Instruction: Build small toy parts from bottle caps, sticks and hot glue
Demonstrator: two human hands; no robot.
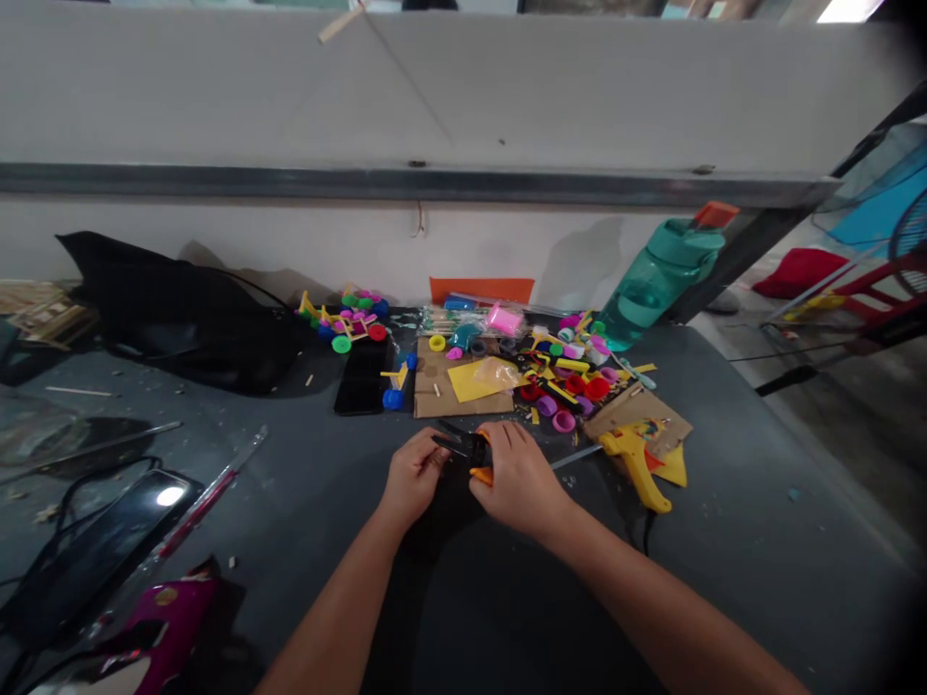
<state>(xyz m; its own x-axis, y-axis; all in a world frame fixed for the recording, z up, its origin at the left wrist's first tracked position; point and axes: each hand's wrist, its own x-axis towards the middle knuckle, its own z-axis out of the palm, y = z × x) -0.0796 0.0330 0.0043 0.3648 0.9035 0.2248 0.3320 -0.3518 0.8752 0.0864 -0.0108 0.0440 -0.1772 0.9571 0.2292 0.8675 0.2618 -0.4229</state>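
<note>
My right hand (522,475) is closed around the orange handles of a pair of scissors (456,444) with dark blades. The blades stand apart and point left, their tips by the fingers of my left hand (414,480). Those fingers are pinched together; whatever is between them is too small or hidden to make out. Both hands are over the dark table (311,521), just in front of a piece of cardboard (463,405) with a yellow sheet (474,379) on it.
A yellow glue gun (637,463) lies at right, before a teal bottle (656,280). Colourful bottle caps (565,420) are heaped behind it. A phone (360,376), small wheeled models (348,323) and a black bag (188,323) are farther left. A purple box (174,618) sits near left.
</note>
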